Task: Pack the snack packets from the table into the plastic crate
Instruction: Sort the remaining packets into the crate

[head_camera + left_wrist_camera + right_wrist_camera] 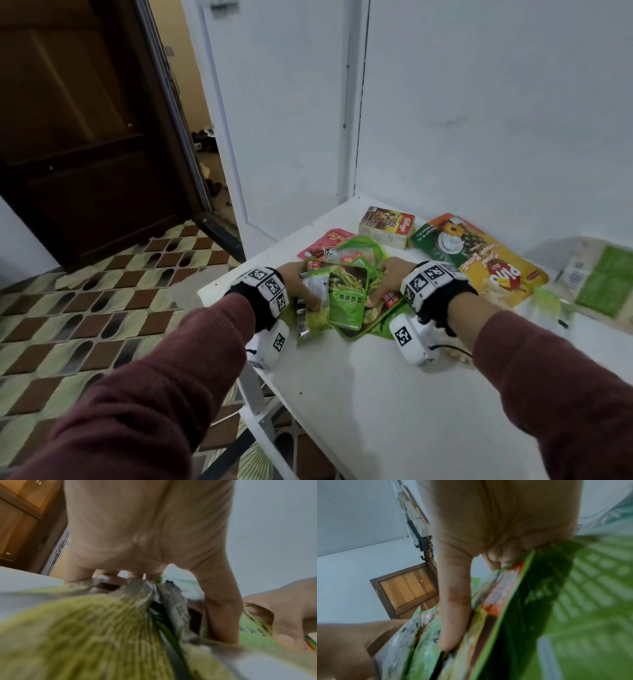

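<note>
A bundle of green snack packets (pixel 346 294) lies gathered between both hands on the white table (pixel 359 394). My left hand (pixel 301 291) grips the bundle's left side, thumb on top and fingers under the packets (pixel 120 622). My right hand (pixel 383 284) grips its right side, thumb pressed onto the stack (pixel 471 635) and fingers beneath. A red packet (pixel 325 243) sticks out behind the bundle. A large yellow and green biscuit bag (pixel 479 260) and a small cereal box (pixel 387 226) lie further back. No plastic crate shows in any view.
A green and white pack (pixel 603 284) lies at the table's right edge. White walls (pixel 479 120) close off the back. The table's left edge (pixel 219 291) drops to a tiled floor (pixel 85 308), with an open brown door (pixel 85 137) beyond.
</note>
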`<action>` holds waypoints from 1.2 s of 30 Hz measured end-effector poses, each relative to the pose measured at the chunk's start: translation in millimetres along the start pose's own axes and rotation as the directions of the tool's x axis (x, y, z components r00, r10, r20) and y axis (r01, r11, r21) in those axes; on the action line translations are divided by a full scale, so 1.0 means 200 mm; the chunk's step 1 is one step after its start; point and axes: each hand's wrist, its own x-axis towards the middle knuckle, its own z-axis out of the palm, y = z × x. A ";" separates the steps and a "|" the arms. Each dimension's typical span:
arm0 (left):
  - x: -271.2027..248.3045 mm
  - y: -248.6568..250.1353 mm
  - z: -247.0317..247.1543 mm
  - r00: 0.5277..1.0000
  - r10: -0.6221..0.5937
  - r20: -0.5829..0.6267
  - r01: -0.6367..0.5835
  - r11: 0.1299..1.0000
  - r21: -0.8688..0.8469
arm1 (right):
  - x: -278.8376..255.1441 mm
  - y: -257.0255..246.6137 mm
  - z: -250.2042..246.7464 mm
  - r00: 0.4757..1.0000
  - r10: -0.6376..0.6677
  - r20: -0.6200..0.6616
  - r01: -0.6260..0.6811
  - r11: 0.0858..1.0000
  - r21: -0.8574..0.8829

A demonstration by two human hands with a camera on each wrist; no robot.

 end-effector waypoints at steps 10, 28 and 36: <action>0.04 -0.05 -0.05 0.988 0.152 0.016 -0.138 0.936 -0.324 | -0.06 0.00 -0.02 0.998 -0.056 0.020 0.048 0.955 0.292; -0.12 0.39 -0.45 0.823 0.567 -0.040 -0.533 0.746 -0.398 | -0.58 0.13 -0.53 0.911 -0.017 -0.412 0.202 0.889 0.410; -0.42 0.99 -0.18 0.545 0.836 0.071 -0.679 0.489 -0.547 | -1.32 0.41 -0.64 0.732 0.230 -0.641 0.125 0.880 0.458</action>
